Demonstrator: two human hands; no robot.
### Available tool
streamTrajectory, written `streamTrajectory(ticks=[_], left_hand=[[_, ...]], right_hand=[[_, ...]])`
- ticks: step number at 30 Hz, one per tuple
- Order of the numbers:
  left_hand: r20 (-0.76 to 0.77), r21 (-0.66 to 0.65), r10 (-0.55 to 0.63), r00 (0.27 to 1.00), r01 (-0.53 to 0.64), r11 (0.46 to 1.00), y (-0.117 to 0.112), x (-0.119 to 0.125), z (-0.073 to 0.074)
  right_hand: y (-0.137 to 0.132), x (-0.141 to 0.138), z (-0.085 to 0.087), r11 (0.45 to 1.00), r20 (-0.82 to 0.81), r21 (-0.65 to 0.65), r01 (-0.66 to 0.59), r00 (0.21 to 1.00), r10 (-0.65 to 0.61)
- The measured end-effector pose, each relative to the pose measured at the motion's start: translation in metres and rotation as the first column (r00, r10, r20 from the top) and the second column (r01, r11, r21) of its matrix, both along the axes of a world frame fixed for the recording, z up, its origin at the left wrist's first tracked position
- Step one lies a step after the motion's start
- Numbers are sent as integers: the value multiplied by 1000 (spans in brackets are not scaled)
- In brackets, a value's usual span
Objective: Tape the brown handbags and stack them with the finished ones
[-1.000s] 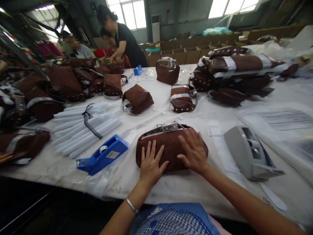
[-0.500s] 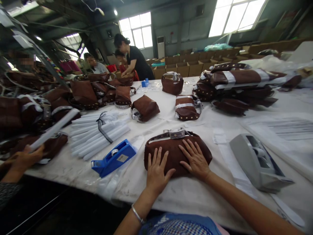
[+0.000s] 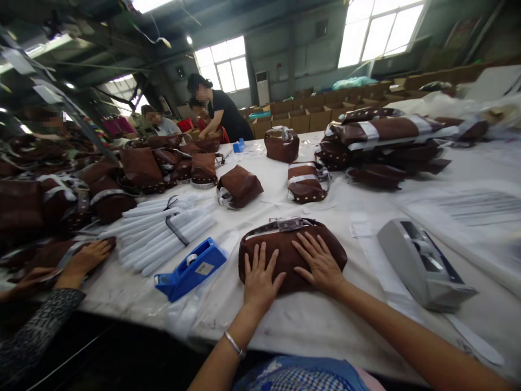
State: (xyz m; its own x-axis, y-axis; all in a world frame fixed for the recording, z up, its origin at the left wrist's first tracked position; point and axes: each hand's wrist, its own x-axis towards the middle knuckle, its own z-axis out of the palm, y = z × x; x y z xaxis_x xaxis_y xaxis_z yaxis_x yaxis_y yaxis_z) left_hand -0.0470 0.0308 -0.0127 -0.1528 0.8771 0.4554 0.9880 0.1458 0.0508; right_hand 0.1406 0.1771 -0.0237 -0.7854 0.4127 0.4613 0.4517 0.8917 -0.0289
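Observation:
A brown leather handbag [image 3: 285, 266] lies on the white-covered table [image 3: 228, 320] right in front of me. Its strap, with a wrapped buckle, runs along the far edge. My left hand [image 3: 261, 277] rests flat on the left part of the bag, fingers spread. On the right part lies my right hand [image 3: 319, 263], also flat with its fingers apart. Neither hand grasps anything. A blue tape dispenser [image 3: 191, 269] stands left of the bag, and a larger grey tape dispenser [image 3: 425, 266] stands to its right.
White paper rolls [image 3: 163, 233] tied with a dark band lie at the left. Several brown bags stand beyond, including a slouched bag [image 3: 240, 186] and a strapped bag [image 3: 306, 182]. A stack of bags [image 3: 382, 136] is at the back right. A co-worker's hand [image 3: 87, 258] is at far left.
My hands stay flat on the handbag in nearly the same place. The co-worker at the left no longer holds up a white roll; that person's hand now lies on a brown bag. The view has tilted slightly.

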Motion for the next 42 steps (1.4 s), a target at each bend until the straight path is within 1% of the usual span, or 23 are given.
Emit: streamTrajectory(ticks=[2, 4, 6, 8, 10, 12, 14, 16, 17, 19, 23, 25, 27, 29, 31, 33, 35, 37, 38, 39, 40, 41, 42], left_hand=[[-6, 32, 4, 1000, -4, 999, 2, 8, 20], [-26, 66, -28, 999, 30, 997, 7, 14, 29], [-71, 89, -112, 991, 118, 989, 13, 17, 22], [-90, 80, -160, 983, 168, 983, 19, 15, 4], [-89, 46, -163, 983, 167, 985, 23, 11, -12], [-88, 13, -142, 986, 144, 990, 24, 7, -21], [-92, -1, -135, 987, 135, 991, 24, 5, -22], [-86, -11, -127, 988, 127, 992, 23, 5, -21], [-83, -13, -128, 988, 127, 992, 23, 6, -20], [-82, -10, -131, 988, 130, 991, 23, 7, -20], [-81, -17, -156, 984, 155, 988, 27, 8, -18], [-72, -35, -180, 981, 178, 983, 25, 5, -15], [-58, -42, -187, 981, 185, 982, 19, -2, -12], [-38, -33, -120, 992, 119, 992, 7, -12, -12], [-12, -18, -20, 1000, 20, 1000, -5, -22, -15], [14, -27, 21, 1000, -20, 999, -14, -29, -19], [39, -42, 12, 999, -10, 999, -18, -33, -23], [62, -58, 6, 998, -3, 998, -17, -35, -24], [72, -67, 6, 997, -1, 998, -16, -35, -24], [81, -76, 5, 997, 1, 997, -15, -36, -24], [90, -83, 5, 996, 2, 997, -14, -36, -24], [97, -87, 5, 995, 3, 996, -14, -36, -24], [103, -88, 2, 995, 7, 996, -14, -35, -25]], right_hand=[[1, 0, 2, 1000, 2, 2, 6, 1000, -6], [2, 1, 1, 1000, 5, -3, 9, 1000, -9], [0, 1, -2, 1000, -3, 0, -1, 1000, 1], [-3, 0, -4, 1000, -11, 12, -16, 1000, 16], [-6, 0, 2, 999, -18, 32, -32, 999, 32], [-7, 1, 19, 998, -45, 58, -35, 998, 37], [-7, 6, 45, 996, -143, 91, 9, 990, 4], [-6, 14, 66, 987, -287, 91, 136, 952, -104], [-4, 18, 70, 975, -342, 70, 211, 923, -175], [1, 23, 59, 948, -357, 9, 317, 887, -293], [13, 23, -2, 929, -149, -85, 360, 918, -369], [18, 22, -23, 917, -68, -119, 381, 918, -390], [22, 21, -30, 908, -26, -143, 395, 915, -402], [25, 20, -28, 901, -5, -163, 402, 913, -409], [26, 19, -21, 903, -6, -172, 393, 916, -400], [20, 18, -4, 912, -62, -170, 374, 919, -389], [6, 16, 24, 937, -183, -176, 301, 925, -332], [-17, 12, 59, 963, -323, -219, 160, 919, -226], [-30, 9, 75, 960, -374, -270, 78, 910, -179], [-42, 5, 88, 938, -395, -345, 13, 905, -158], [-52, -1, 97, 887, -385, -460, -47, 910, -152], [-58, -8, 99, 800, -339, -594, -86, 929, -152], [-61, -16, 96, 694, -273, -713, -97, 950, -148]])
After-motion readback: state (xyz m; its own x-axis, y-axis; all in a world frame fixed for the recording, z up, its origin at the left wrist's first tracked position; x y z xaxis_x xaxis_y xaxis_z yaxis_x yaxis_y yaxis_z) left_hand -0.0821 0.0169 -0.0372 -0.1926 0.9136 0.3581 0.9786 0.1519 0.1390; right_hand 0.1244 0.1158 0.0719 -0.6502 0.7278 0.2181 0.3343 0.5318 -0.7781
